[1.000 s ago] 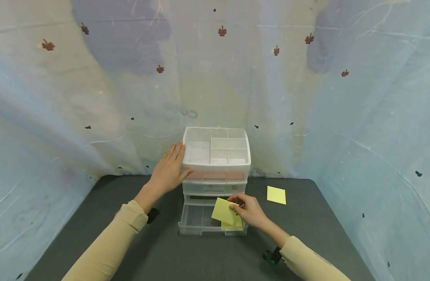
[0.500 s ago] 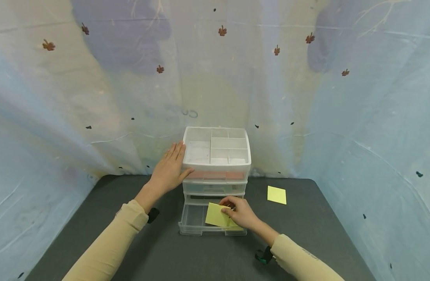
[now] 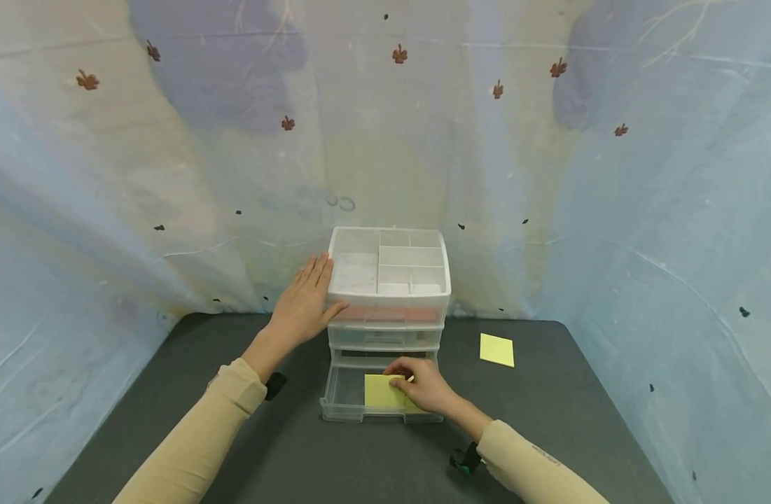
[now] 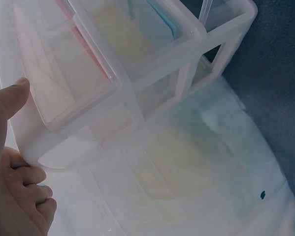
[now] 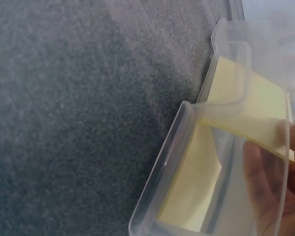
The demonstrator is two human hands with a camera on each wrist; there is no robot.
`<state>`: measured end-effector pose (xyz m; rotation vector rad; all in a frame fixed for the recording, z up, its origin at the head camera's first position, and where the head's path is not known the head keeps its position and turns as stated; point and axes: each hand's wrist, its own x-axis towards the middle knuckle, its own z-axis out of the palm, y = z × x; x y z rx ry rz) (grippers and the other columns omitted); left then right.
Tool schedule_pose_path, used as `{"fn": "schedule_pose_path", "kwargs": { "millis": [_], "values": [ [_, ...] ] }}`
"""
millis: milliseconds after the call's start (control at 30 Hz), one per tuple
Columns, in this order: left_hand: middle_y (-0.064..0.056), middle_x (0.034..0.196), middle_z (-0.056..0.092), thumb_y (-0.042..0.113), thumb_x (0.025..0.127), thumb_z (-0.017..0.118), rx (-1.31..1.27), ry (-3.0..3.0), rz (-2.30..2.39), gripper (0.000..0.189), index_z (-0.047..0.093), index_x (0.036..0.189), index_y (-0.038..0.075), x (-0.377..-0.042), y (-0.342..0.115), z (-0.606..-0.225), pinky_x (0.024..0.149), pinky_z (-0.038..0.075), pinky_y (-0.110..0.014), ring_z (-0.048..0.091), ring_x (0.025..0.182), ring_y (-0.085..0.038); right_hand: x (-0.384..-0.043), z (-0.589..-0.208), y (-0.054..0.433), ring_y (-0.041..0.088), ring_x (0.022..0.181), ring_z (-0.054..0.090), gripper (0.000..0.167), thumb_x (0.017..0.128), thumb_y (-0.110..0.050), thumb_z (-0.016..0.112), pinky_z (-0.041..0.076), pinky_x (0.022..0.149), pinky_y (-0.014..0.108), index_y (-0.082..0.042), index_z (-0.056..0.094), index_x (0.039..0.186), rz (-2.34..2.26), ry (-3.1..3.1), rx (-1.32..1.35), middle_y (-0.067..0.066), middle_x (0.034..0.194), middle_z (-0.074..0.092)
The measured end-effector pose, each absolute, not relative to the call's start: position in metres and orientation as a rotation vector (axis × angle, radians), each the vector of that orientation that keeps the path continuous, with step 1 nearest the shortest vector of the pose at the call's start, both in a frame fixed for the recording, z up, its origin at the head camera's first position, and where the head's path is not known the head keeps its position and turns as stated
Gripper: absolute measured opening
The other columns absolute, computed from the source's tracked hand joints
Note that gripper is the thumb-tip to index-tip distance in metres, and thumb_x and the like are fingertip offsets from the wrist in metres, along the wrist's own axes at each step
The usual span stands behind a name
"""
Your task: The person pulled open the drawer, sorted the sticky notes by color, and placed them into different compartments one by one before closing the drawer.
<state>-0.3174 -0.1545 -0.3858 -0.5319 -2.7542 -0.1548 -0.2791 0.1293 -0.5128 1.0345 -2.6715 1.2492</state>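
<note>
A white drawer unit point(image 3: 445, 287) with clear drawers stands on the table, its bottom drawer point(image 3: 342, 411) pulled out. My left hand point(image 3: 297, 308) rests along the unit's left side, fingers straight and thumb toward the front. Inside the bottom drawer, my right hand point(image 3: 428, 387) pinches a yellow sticky note pad point(image 3: 379, 392) between thumb and fingers. In the right wrist view this held pad point(image 5: 248, 101) tilts behind the clear drawer front. Another yellow sticky note pad point(image 5: 191, 184) lies in the drawer's right part, partly covered by the right hand in the head view.
A third yellow sticky note pad point(image 3: 496, 349) lies on the dark table point(image 3: 549, 406) right of the unit. The unit's top tray point(image 3: 353, 269) has several compartments. Something pink point(image 3: 391, 314) shows through the top drawer. A patterned curtain point(image 3: 385, 168) surrounds the table.
My right hand has moved left and down into the bottom drawer with the sticky note pad, which has gone from slanted to squared with the drawer front. My left hand has stayed put.
</note>
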Motion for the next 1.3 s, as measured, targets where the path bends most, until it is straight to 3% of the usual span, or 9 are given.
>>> {"fn": "schedule_pose_path", "kwargs": {
  "millis": [267,500,800,1000,1167,1300],
  "values": [
    [-0.024,0.172,0.011,0.051,0.104,0.060,-0.525,-2.755,-0.163,0.095,0.013,0.164,-0.005,-0.316,-0.154,-0.386,0.127,0.020,-0.056,0.009,0.159,-0.040,-0.283,-0.513,0.125,0.019,0.092,0.070,0.018,0.100,-0.007,0.070,0.058,0.076,0.031,-0.005,0.075,0.117,1.193,-2.714,0.992,0.007,0.112,0.076],
    [-0.025,0.171,0.012,0.051,0.104,0.060,-0.531,-2.746,-0.150,0.095,0.013,0.164,-0.006,-0.317,-0.155,-0.386,0.125,0.023,-0.057,0.013,0.158,-0.043,-0.286,-0.514,0.123,0.009,0.080,0.061,0.019,0.100,-0.009,0.070,0.052,0.067,0.027,-0.006,0.075,0.118,1.055,-2.752,0.970,0.004,0.104,0.076],
    [-0.024,0.171,0.013,0.050,0.104,0.060,-0.529,-2.740,-0.163,0.094,0.013,0.164,-0.005,-0.317,-0.154,-0.386,0.126,0.021,-0.056,0.013,0.158,-0.042,-0.290,-0.520,0.121,0.007,0.071,0.066,0.022,0.100,-0.012,0.072,0.054,0.063,0.023,-0.005,0.074,0.120,0.865,-2.793,0.974,0.006,0.097,0.077],
    [-0.025,0.171,0.015,0.050,0.104,0.061,-0.531,-2.726,-0.151,0.093,0.015,0.164,-0.006,-0.318,-0.154,-0.387,0.125,0.024,-0.056,0.016,0.157,-0.043,-0.290,-0.520,0.121,0.002,0.061,0.059,0.022,0.098,-0.009,0.073,0.050,0.058,0.023,-0.003,0.074,0.120,0.822,-2.801,0.974,0.007,0.091,0.076],
    [-0.025,0.171,0.015,0.050,0.104,0.060,-0.533,-2.731,-0.148,0.093,0.015,0.164,-0.006,-0.317,-0.154,-0.385,0.126,0.022,-0.055,0.016,0.158,-0.042,-0.290,-0.520,0.119,0.001,0.051,0.044,0.023,0.098,-0.010,0.073,0.042,0.052,0.022,-0.004,0.075,0.120,0.793,-2.841,0.952,0.004,0.083,0.073],
    [-0.025,0.171,0.014,0.050,0.105,0.059,-0.531,-2.739,-0.146,0.093,0.014,0.164,-0.006,-0.317,-0.154,-0.385,0.126,0.023,-0.055,0.015,0.158,-0.042,-0.290,-0.522,0.118,0.006,0.055,0.043,0.024,0.095,-0.010,0.076,0.037,0.049,0.023,-0.005,0.076,0.119,0.755,-2.874,0.920,0.006,0.087,0.075]
  ]
}}
